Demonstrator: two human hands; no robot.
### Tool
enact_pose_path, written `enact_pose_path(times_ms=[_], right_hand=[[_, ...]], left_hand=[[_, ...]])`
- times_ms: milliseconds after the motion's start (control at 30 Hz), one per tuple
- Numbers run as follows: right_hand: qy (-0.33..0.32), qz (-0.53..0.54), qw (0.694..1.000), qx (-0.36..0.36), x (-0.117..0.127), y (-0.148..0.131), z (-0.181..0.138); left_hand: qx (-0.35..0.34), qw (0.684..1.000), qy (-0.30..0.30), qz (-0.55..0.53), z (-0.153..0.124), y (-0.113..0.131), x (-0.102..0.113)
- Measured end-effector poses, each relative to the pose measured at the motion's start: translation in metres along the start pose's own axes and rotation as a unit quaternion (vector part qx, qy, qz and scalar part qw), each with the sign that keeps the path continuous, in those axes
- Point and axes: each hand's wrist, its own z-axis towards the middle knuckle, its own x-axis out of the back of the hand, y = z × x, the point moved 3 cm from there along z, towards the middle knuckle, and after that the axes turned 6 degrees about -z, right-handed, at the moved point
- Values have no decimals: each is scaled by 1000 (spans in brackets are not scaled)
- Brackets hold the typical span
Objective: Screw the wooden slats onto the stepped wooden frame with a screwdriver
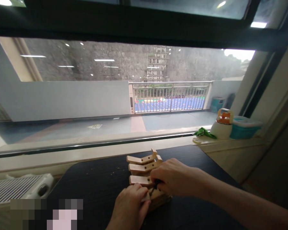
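Note:
A wooden rack [142, 167] of pale, angled pieces with dark round holes rests on the black table. Its pieces stand side by side in a row. My left hand [132, 201] is closed at the near end, with thumb and fingers pinching the nearest wooden piece [146, 198]. Over the right side of the rack, my right hand [172, 177] grips a screwdriver [152, 191]: its dark handle is mostly hidden in the fingers and its thin shaft slants down toward the nearest piece. Beneath my hands lies a wooden block [162, 199], partly covered.
The black table [98, 188] meets a window sill [62, 159]. On the sill's right are a green cloth [204, 132], a white jug with an orange top [222, 127] and a teal tub [246, 129]. A white radiator [21, 188] stands at the left.

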Motion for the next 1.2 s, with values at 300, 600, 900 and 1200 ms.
enact_pose_path(times_ms=[300, 600, 900, 1200], right_hand=[[7, -21, 1000, -15, -3, 1, 2], [7, 0, 1000, 6, 9, 2, -5], [17, -23, 999, -24, -3, 0, 1], [19, -18, 1000, 5, 2, 1, -4]], left_hand=[[-4, 1000, 0, -12, 0, 2, 0], [-1, 1000, -3, -2, 0, 1, 1], [-18, 1000, 4, -17, -1, 3, 1], [-13, 1000, -2, -5, -1, 6, 3]])
